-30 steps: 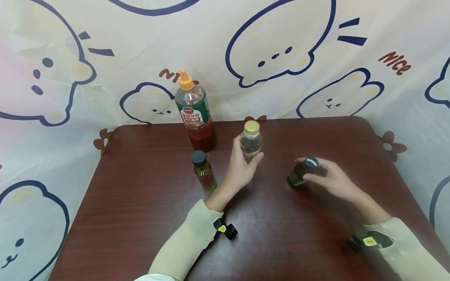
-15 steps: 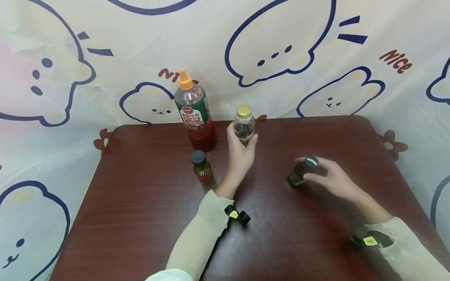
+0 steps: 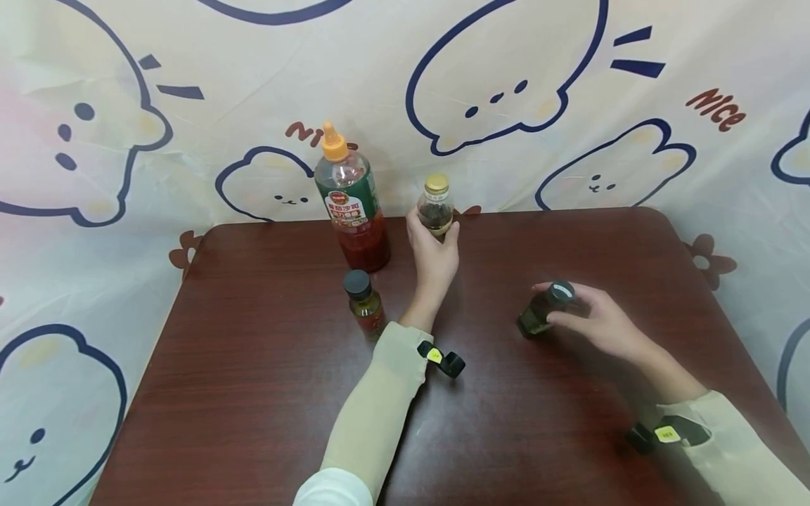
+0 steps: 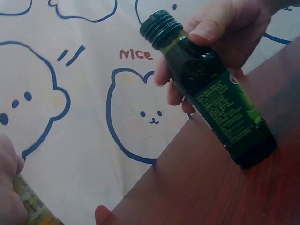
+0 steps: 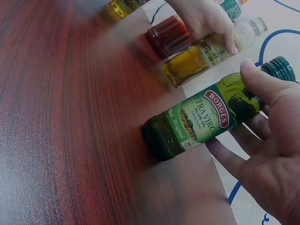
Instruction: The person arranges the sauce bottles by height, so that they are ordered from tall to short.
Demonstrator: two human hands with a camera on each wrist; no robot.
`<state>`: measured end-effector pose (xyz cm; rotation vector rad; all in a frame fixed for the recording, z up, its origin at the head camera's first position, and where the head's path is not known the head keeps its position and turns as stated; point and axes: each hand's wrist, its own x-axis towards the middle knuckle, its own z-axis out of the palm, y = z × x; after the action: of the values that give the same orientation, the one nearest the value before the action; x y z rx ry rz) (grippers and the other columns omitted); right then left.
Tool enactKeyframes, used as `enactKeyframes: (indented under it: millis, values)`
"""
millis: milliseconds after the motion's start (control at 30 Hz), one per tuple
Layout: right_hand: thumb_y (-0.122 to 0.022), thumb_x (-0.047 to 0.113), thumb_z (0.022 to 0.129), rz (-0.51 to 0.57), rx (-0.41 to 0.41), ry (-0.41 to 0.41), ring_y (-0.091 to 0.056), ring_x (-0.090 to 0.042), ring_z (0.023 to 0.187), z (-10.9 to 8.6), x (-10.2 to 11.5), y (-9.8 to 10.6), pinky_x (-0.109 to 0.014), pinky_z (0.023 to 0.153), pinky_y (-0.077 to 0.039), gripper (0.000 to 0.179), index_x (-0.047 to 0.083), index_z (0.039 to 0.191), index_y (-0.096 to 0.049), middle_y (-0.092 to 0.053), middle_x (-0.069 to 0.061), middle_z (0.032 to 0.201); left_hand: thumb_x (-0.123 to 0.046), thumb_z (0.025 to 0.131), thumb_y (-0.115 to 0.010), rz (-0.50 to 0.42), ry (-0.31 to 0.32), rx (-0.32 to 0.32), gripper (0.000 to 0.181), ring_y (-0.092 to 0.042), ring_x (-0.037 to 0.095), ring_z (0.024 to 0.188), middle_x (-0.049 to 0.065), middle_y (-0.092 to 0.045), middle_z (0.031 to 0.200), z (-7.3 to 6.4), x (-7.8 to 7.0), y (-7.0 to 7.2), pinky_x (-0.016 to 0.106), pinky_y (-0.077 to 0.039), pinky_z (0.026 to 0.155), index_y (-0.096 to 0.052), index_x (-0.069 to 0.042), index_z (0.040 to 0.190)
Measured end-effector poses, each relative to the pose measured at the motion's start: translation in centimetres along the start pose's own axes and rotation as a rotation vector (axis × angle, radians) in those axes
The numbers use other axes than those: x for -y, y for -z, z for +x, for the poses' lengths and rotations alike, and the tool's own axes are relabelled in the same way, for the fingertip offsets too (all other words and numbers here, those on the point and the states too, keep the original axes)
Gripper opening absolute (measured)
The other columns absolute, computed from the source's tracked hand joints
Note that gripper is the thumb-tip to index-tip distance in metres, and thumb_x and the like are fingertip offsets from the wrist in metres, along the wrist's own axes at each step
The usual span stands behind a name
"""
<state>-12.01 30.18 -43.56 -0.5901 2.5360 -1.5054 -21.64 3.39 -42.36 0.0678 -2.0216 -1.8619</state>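
My left hand grips a clear glass bottle with a yellow cap near the table's back edge. Amber-yellow liquid fills the lower part of that bottle, as the right wrist view shows; whether its base touches the table I cannot tell. My right hand holds a dark green olive oil bottle between thumb and fingers, right of the table's middle. Its ribbed green cap is on, and its base appears to rest on the wood. In the left wrist view the olive oil bottle shows its back label.
A tall ketchup bottle with an orange nozzle cap stands at the back, left of my left hand. In front of it is a small dark-capped bottle, partly behind my left sleeve. A patterned cloth hangs behind the brown table.
My left hand has carried the yellow-capped bottle away from me and slightly left, towards the table's back edge. My right hand and the olive oil bottle have stayed in place.
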Motion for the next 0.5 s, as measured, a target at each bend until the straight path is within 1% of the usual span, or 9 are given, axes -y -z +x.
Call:
enactKeyframes:
  millis: [133,267,400,500]
  values:
    - [-0.073,0.006,0.094,-0.001,-0.002,0.008,-0.056,-0.006,0.126,0.1,-0.1,0.1,-0.013,0.100,-0.043,0.047,0.014,0.139,-0.061,-0.062,-0.005,0.139,-0.003,0.093,-0.073,0.008,0.010,-0.029,0.066,-0.040,0.026,0.138,0.017,-0.042,0.146,0.6,0.0,-0.6,0.039,-0.033,0.116,-0.034,-0.002,0.146]
    - [-0.073,0.004,0.094,0.011,-0.001,0.019,-0.056,-0.007,0.126,0.1,-0.1,0.1,-0.014,0.101,-0.043,0.048,0.014,0.139,-0.061,-0.061,-0.008,0.140,-0.005,0.093,-0.073,0.037,0.017,-0.049,0.066,-0.039,0.026,0.139,0.017,-0.043,0.146,1.1,0.3,-1.1,0.038,-0.031,0.117,-0.034,-0.002,0.147]
    - [-0.072,0.004,0.094,0.010,0.005,0.028,-0.055,-0.008,0.127,0.2,-0.1,0.1,-0.014,0.101,-0.042,0.047,0.012,0.139,-0.061,-0.060,-0.013,0.140,-0.004,0.092,-0.074,0.038,0.032,-0.076,0.067,-0.038,0.026,0.140,0.016,-0.042,0.147,1.6,0.5,-1.3,0.037,-0.030,0.118,-0.035,-0.002,0.147]
    - [-0.072,0.003,0.094,0.007,0.004,0.027,-0.055,-0.007,0.126,0.1,0.0,0.1,-0.014,0.101,-0.043,0.047,0.012,0.139,-0.061,-0.061,-0.012,0.140,-0.003,0.092,-0.074,0.035,0.035,-0.086,0.068,-0.037,0.027,0.141,0.017,-0.042,0.148,2.0,0.7,-1.3,0.038,-0.029,0.118,-0.034,-0.002,0.147]
